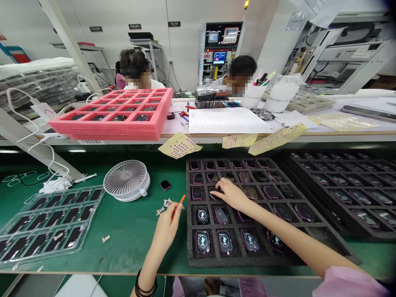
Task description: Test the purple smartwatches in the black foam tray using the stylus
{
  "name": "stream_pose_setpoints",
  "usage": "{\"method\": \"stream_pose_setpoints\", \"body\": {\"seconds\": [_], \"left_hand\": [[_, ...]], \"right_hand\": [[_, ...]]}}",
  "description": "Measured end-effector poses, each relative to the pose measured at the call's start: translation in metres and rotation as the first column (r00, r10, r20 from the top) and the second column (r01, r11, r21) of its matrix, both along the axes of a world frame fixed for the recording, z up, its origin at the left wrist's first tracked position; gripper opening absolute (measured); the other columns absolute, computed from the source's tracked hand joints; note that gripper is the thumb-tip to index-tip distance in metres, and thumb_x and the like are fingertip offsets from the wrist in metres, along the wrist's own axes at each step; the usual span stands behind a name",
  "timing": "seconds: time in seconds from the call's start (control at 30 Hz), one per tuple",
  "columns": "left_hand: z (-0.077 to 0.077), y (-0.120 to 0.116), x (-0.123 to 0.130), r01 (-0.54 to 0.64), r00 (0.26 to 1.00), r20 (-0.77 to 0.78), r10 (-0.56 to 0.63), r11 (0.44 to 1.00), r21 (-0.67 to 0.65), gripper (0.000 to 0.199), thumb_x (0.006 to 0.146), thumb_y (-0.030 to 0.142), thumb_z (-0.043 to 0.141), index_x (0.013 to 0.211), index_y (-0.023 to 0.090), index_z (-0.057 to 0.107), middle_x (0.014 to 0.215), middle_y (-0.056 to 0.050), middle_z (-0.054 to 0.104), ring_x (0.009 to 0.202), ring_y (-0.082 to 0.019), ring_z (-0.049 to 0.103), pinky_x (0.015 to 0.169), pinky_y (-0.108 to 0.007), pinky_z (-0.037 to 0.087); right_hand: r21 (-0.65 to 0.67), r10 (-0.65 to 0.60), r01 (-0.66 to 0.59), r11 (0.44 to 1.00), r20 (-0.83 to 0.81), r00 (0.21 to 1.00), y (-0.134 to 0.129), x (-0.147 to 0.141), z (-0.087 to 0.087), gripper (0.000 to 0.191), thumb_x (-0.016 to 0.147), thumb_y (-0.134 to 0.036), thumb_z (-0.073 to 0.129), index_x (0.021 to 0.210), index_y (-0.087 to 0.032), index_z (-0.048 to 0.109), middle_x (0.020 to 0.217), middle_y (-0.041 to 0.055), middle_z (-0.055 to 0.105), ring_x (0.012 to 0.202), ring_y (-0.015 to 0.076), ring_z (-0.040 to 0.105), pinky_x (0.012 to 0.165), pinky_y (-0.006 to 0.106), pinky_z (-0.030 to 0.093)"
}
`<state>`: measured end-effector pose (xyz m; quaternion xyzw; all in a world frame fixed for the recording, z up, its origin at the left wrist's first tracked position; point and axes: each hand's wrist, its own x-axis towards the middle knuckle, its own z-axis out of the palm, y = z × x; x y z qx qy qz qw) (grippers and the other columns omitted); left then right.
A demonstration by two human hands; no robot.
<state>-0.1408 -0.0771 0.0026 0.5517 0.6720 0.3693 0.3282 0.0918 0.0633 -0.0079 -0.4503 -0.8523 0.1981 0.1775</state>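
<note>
L hand (165, 233), black bands on wrist: fingers pinched together on orange stick (178, 205), tip pointing up twd the tray, hand over green mat (130, 235). R hand (232, 194), pink sleeve (349, 284): fingers (221, 192) a bit apart, tips on dark watch (211, 195), 3rd row, 2nd slot from L in black foam tray (235, 161). Other watches sit in the tray slots, most w/ pink rims, some screens lit. 2nd black tray (334, 154) just R of it. Nr L hand: small paper scraps (163, 205), loose watch (165, 185), white desk fan (126, 180), clear plastic tray (46, 227) of black pieces further L. Yellow sheets (179, 145) hang off upper shelf edge; pink foam tray (111, 123) up there too. Two co-workers (185, 70) sit across bench.
</note>
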Motion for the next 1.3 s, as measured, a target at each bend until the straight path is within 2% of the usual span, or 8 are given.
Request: {"method": "stream_pose_setpoints", "body": {"seconds": [0.13, 0.23, 0.4, 0.53, 0.7, 0.9, 1.1, 1.3], "left_hand": [[0.004, 0.001, 0.005, 0.050, 0.996, 0.075, -0.052, 0.998, 0.028, 0.036, 0.091, 0.045, 0.038, 0.088, 0.018, 0.062, 0.056, 0.005, 0.040, 0.051, -0.012, 0.037, 0.051, -0.023, 0.026], [0.011, 0.004, 0.013, 0.094, 0.976, 0.193, -0.100, 0.995, 0.039, 0.039, 0.091, 0.048, 0.039, 0.087, 0.017, 0.063, 0.058, 0.004, 0.041, 0.052, -0.011, 0.036, 0.050, -0.022, 0.026], [0.026, 0.011, 0.040, 0.193, 0.836, 0.521, -0.170, 0.981, 0.012, 0.044, 0.088, 0.057, 0.042, 0.078, 0.017, 0.055, 0.051, 0.008, 0.030, 0.042, -0.007, 0.023, 0.042, -0.021, 0.019], [0.033, 0.013, 0.052, 0.176, 0.787, 0.597, -0.156, 0.984, 0.025, 0.048, 0.084, 0.063, 0.045, 0.070, 0.017, 0.050, 0.049, 0.009, 0.028, 0.040, -0.005, 0.018, 0.039, -0.021, 0.016], [0.034, 0.008, 0.051, 0.162, 0.800, 0.578, -0.161, 0.986, 0.052, 0.048, 0.085, 0.062, 0.046, 0.069, 0.017, 0.051, 0.047, 0.009, 0.027, 0.038, -0.005, 0.019, 0.038, -0.021, 0.016], [0.033, 0.002, 0.052, 0.162, 0.817, 0.552, -0.165, 0.985, 0.055, 0.047, 0.085, 0.059, 0.046, 0.070, 0.015, 0.056, 0.045, 0.009, 0.028, 0.037, -0.005, 0.021, 0.038, -0.021, 0.017], [0.036, -0.003, 0.046, 0.219, 0.833, 0.509, -0.217, 0.974, 0.056, 0.045, 0.088, 0.054, 0.045, 0.073, 0.014, 0.060, 0.042, 0.008, 0.037, 0.036, -0.006, 0.026, 0.039, -0.020, 0.019], [0.037, -0.008, 0.054, 0.171, 0.785, 0.580, -0.218, 0.976, 0.135, 0.046, 0.084, 0.055, 0.049, 0.064, 0.015, 0.056, 0.040, 0.007, 0.038, 0.036, -0.005, 0.025, 0.039, -0.021, 0.018]], "right_hand": [[-0.143, 0.076, -0.107, 0.984, -0.207, 0.975, 0.001, -0.013, 0.003, 0.015, 0.080, -0.027, 0.062, 0.082, -0.023, 0.048, 0.066, -0.0033, 0.051, 0.062, 0.0176, 0.050, 0.062, 0.030, 0.039], [-0.317, 0.003, -0.188, 0.929, -0.504, 0.864, -0.006, -0.019, 0.016, 0.025, 0.080, -0.036, 0.063, 0.099, -0.023, 0.052, 0.059, -0.0065, 0.049, 0.053, 0.0143, 0.047, 0.054, 0.026, 0.036], [-0.628, -0.359, -0.478, 0.614, -0.762, 0.539, -0.037, -0.038, 0.044, 0.031, 0.079, -0.045, 0.067, 0.094, -0.021, 0.055, 0.062, -0.0040, 0.055, 0.047, 0.0106, 0.048, 0.042, 0.021, 0.032], [-0.645, -0.497, -0.584, 0.492, -0.759, 0.419, -0.057, -0.055, 0.058, 0.028, 0.078, -0.041, 0.071, 0.079, -0.021, 0.052, 0.050, -0.0079, 0.046, 0.039, 0.0074, 0.039, 0.038, 0.019, 0.031], [-0.634, -0.544, -0.602, 0.486, -0.758, 0.359, -0.061, -0.062, 0.063, 0.032, 0.076, -0.041, 0.074, 0.073, -0.021, 0.049, 0.050, -0.0088, 0.043, 0.037, 0.0063, 0.036, 0.037, 0.019, 0.034], [-0.620, -0.512, -0.611, 0.493, -0.774, 0.372, -0.065, -0.061, 0.064, 0.034, 0.078, -0.045, 0.071, 0.072, -0.021, 0.047, 0.048, -0.0084, 0.042, 0.038, 0.0080, 0.038, 0.038, 0.020, 0.039], [-0.609, -0.413, -0.482, 0.630, -0.789, 0.455, -0.070, -0.056, 0.067, 0.034, 0.075, -0.044, 0.074, 0.075, -0.020, 0.050, 0.050, -0.0099, 0.044, 0.034, 0.0044, 0.038, 0.036, 0.017, 0.031], [-0.650, -0.525, -0.635, 0.418, -0.743, 0.415, -0.078, -0.059, 0.064, 0.037, 0.071, -0.046, 0.076, 0.071, -0.020, 0.049, 0.046, -0.0123, 0.041, 0.028, 0.0002, 0.018, 0.031, 0.016, 0.022]]}}
